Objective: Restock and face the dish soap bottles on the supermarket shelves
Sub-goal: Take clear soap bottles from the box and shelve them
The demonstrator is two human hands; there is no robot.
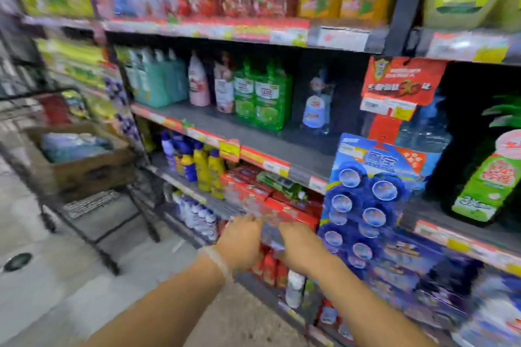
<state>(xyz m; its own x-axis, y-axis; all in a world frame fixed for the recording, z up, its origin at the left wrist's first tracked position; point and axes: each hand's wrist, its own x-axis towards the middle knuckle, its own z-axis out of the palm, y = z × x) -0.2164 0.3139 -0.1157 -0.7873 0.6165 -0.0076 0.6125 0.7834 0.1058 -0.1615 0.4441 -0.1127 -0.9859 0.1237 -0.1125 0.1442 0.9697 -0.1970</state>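
Dish soap bottles stand on the middle shelf: green bottles (262, 96), a pink bottle (198, 84), teal bottles (152, 84) and a clear blue bottle (317, 104) further back. The view is blurred by motion. Both my hands are down at the shelf below. My left hand (239, 239) and my right hand (298, 242) sit close together, fingers curled over the front edge of a red box (270, 205) lying flat there. A bluish patch shows between the hands; I cannot make out what it is.
A black trolley (93, 222) on the left carries a cardboard box (81, 169) of blue packs. Yellow and blue bottles (203, 169) stand left of the red box. A blue hanging blister pack (366, 200) and a red promo tag (400, 87) jut out at right.
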